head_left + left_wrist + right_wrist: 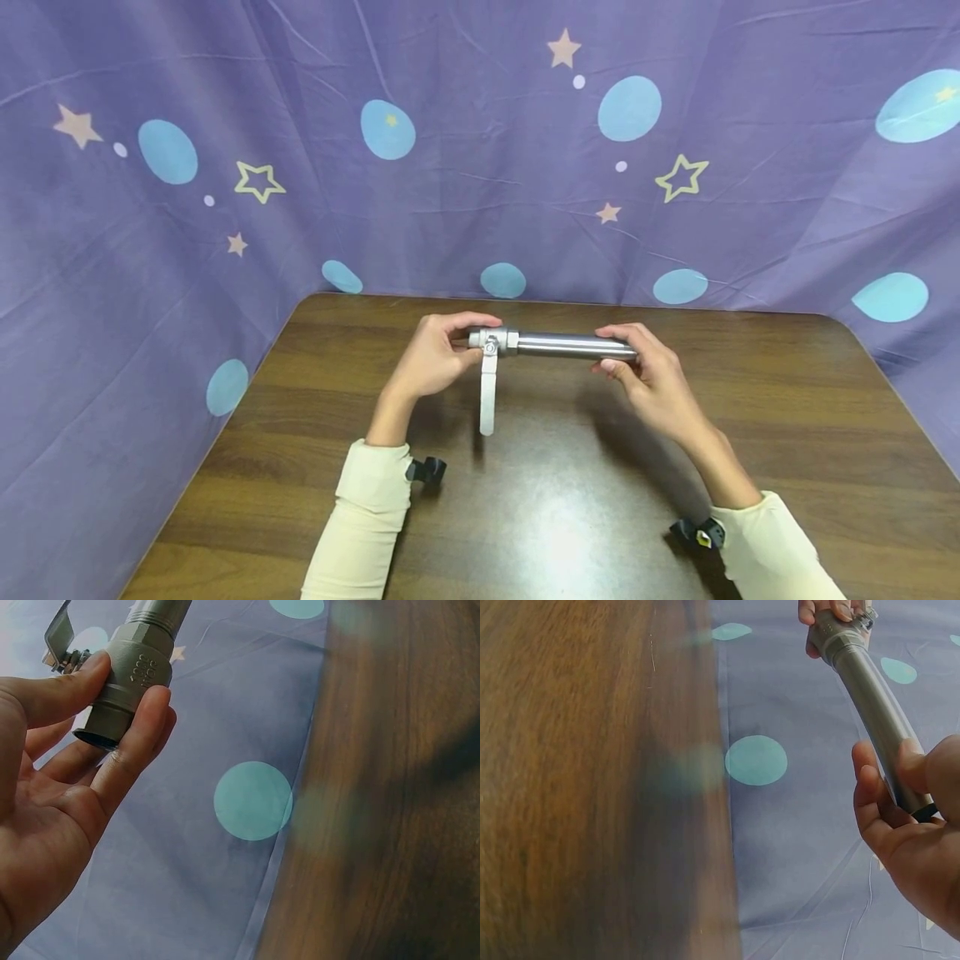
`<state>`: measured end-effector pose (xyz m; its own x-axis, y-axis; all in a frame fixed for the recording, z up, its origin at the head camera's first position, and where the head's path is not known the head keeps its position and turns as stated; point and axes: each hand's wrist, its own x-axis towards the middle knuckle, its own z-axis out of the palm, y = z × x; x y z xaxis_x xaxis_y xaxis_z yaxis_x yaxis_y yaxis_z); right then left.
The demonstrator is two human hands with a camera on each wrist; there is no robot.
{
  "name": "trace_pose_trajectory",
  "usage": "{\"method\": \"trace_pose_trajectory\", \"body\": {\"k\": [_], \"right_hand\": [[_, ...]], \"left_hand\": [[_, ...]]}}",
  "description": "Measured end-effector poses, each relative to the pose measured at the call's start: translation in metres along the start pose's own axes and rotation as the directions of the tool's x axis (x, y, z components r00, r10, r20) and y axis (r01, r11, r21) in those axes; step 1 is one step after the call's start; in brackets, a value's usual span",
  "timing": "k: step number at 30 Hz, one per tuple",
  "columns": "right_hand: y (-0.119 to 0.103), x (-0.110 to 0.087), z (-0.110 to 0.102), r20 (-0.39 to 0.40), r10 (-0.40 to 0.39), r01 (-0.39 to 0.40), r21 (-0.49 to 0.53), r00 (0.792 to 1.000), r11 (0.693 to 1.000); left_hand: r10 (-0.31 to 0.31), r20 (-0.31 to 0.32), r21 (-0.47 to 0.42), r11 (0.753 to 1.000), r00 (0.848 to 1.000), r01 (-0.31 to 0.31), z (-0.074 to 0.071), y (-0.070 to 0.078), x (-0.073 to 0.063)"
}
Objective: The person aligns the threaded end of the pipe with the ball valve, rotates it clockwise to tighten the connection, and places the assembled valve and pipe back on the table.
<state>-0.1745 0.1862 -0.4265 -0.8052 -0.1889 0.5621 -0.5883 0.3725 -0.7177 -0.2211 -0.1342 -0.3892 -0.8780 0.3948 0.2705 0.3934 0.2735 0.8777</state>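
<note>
A metal ball valve (497, 340) with a straight steel pipe (566, 345) joined to its right end is held level above the table. My left hand (437, 357) pinches the valve body between thumb and fingers; in the left wrist view its open end (101, 737) faces the palm, and raised lettering shows on the body. The valve's flat lever handle (487, 396) points toward me, square to the pipe. Around the pipe's far right end, my right hand (651, 375) grips with thumb and fingers, as the right wrist view also shows.
Below lies a brown wooden table (315, 467), with a bright light reflection near its front. A purple curtain (480, 167) with stars and blue ovals hangs behind it and along the left side. Each wrist carries a small dark camera mount (426, 471) by the cream sleeve.
</note>
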Motion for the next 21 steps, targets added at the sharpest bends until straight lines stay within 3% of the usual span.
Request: {"method": "trace_pose_trajectory", "body": {"k": [21], "right_hand": [[0.0010,0.0000,-0.0035,0.045,0.026,-0.022,-0.077,0.999,0.997]], "left_hand": [[0.009,-0.010,0.007,1.000,1.000,-0.009,0.0009,0.0016,-0.0010]]}}
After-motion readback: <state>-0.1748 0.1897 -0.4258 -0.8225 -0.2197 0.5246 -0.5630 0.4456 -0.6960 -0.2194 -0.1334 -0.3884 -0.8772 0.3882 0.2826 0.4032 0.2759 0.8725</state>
